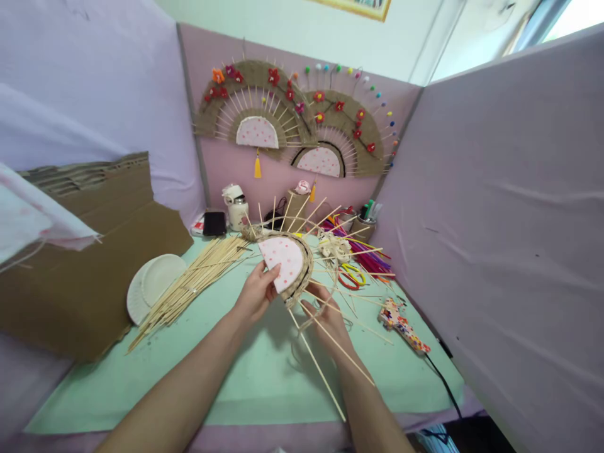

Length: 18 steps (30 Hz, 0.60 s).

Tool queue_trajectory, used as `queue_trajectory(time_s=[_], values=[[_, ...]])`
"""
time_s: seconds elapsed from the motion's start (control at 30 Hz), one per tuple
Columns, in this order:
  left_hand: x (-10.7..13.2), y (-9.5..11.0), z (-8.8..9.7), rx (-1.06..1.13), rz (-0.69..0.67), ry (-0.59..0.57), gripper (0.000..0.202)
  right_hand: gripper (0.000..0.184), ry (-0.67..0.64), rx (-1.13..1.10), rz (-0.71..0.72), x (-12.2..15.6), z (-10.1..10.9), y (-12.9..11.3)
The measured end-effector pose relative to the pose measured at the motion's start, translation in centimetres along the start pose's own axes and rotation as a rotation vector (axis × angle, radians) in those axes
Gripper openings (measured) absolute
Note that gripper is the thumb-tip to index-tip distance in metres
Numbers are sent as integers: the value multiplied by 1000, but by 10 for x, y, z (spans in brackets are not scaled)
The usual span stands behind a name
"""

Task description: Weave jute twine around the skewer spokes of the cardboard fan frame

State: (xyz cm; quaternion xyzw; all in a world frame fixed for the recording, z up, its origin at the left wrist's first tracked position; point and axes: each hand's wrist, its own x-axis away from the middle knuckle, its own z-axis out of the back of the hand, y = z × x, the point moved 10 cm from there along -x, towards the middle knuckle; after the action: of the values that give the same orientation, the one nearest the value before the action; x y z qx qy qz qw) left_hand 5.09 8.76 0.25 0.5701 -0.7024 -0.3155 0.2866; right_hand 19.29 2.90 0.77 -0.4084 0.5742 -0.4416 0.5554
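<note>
Hands (258, 290) hold a half-round fan (306, 259) — dotted panel (285, 257), slender sticks (317, 364).

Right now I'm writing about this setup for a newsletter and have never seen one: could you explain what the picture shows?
There is no machine here: these are a person's own bare hands. The one picture comes from a camera worn on the head, looking forward and down, so both forearms reach in from below.

The left hand grips a half-round fan piece, its thumb on the pink-dotted face. Thin sticks spread from the rim. The right hand is among them, its grip partly hidden.

On the green table, a stick bundle and white paper plates lie to the left; scissors and what looks like a glue gun lie to the right. Two similar fans hang on the panel behind.
</note>
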Motion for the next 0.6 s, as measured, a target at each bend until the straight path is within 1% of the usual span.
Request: queue_trajectory(time_s=[0.13,0.23,0.33,0.43,0.53,0.6], values=[[4,-6,-8,-53,4,-47,39,42,6,-243,-35,-26,-10,-7],[8,-9,-13,-83,15,-72,41,42,25,-409,-38,-38,-16,-12],[10,-11,-18,-105,17,-98,43,40,20,-465,-43,-40,-20,-14],[10,-12,-19,-134,20,-101,47,38,-1,-514,-61,-38,-21,-10],[8,-14,-17,-193,17,-105,50,44,-22,-608,-91,-40,-21,-3],[8,-15,-17,-248,8,-110,51,48,6,-637,-76,-42,-17,-1]])
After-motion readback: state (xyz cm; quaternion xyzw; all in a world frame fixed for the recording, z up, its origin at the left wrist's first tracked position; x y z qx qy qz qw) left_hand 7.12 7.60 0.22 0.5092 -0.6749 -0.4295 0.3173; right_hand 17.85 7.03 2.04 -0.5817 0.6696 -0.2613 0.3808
